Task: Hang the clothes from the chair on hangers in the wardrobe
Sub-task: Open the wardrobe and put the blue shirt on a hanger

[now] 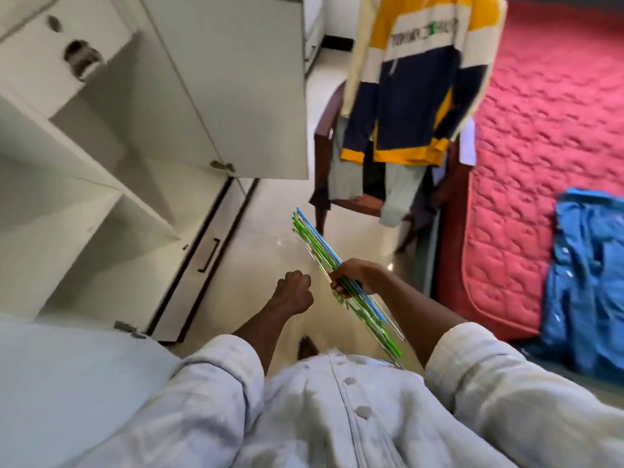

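My right hand [354,276] grips a flat bundle of green and blue hangers [320,246], which slants from the floor side up past my chest. My left hand [294,292] is a closed fist just left of them, holding nothing. Ahead stands a dark wooden chair [322,160] draped with clothes: a yellow, white and navy hoodie [415,92] over its back and pale grey-green garments [401,194] lower down. The white wardrobe [111,184] is open on my left, its shelves bare and its door [236,86] swung out toward the chair.
A bed with a red quilted cover [547,146] fills the right side; a blue garment [587,285] lies on its near edge. A drawer with a black handle [209,255] runs along the wardrobe base. Glossy cream floor [266,238] lies between wardrobe, chair and bed.
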